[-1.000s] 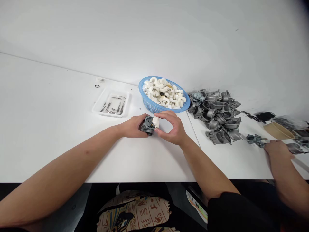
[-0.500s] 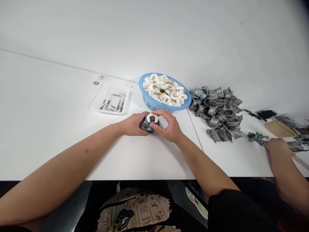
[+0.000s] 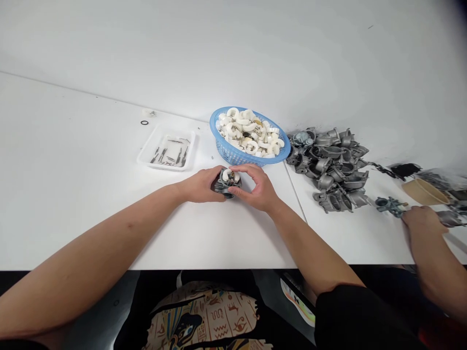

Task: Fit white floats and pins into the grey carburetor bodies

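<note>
Currently L hand (image 3: 201, 186) & R hand (image 3: 255, 187) grip carb body (image 3: 222, 186) w/ white float (image 3: 226, 175).

one carburetor body (image 3: 221, 185), one blue basket (image 3: 237, 156), one white tray (image 3: 160, 167), one o-ring (image 3: 144, 122)

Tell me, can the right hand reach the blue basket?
Probably yes: the right hand sits right by the blue plastic basket, with only white table between them, though it's cupping a carburetor body.

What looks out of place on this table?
A small black ring lies alone on the table, beyond the plastic tray. It looks odd because it sits apart, not in the tray or the blue basket with the other parts.
</note>
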Available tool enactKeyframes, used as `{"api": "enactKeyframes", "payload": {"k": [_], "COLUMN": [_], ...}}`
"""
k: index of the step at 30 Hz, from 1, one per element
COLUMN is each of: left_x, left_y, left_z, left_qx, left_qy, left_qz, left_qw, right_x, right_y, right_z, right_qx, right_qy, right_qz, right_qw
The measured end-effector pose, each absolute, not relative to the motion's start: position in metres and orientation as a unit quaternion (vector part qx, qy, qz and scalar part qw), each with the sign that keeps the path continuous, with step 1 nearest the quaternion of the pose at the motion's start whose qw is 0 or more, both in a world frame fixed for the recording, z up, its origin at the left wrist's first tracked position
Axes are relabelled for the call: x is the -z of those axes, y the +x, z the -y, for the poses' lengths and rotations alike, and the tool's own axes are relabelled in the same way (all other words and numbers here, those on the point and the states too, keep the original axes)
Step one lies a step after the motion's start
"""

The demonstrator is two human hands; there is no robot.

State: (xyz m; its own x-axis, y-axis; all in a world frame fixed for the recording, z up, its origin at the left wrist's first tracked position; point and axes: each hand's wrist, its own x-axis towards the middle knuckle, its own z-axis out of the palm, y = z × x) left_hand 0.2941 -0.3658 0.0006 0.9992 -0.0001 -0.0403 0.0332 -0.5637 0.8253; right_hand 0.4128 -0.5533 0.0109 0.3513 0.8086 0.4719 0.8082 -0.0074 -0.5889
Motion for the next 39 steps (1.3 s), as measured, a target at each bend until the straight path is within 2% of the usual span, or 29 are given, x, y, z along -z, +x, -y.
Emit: {"api": "enactKeyframes", "payload": {"k": [10,14,18,23,31,35,39], "left_x": [-0.001,0.001,0.005,0.005,0.007,0.004,0.002], "left_y": [0.294,0.295,0.295,0.295,0.297,0.297,0.296], "left_z": [0.367,0.366,0.364,0.361,0.358,0.359,0.359], "left_qx": [0.014,0.01,-0.02,-0.044,-0.097,-0.083,-0.07], "left_qy": [0.879,0.877,0.847,0.817,0.82,0.803,0.823], "left_qz": [-0.02,-0.015,0.019,0.045,0.021,0.017,0.005], "left_qw": [0.476,0.481,0.53,0.573,0.563,0.59,0.564], "right_x": [-0.012,-0.008,-0.002,-0.002,-0.003,0.0,0.001], "right_y": [0.412,0.414,0.417,0.417,0.414,0.415,0.415], "right_z": [0.555,0.553,0.551,0.551,0.552,0.552,0.553], "right_qx": [-0.047,-0.096,-0.132,-0.135,-0.136,-0.136,-0.144], "right_qy": [-0.711,-0.694,-0.678,-0.682,-0.686,-0.682,-0.688], "right_qz": [0.553,0.525,0.504,0.499,0.495,0.503,0.496], "right_qw": [0.431,0.483,0.518,0.518,0.515,0.513,0.51]}}
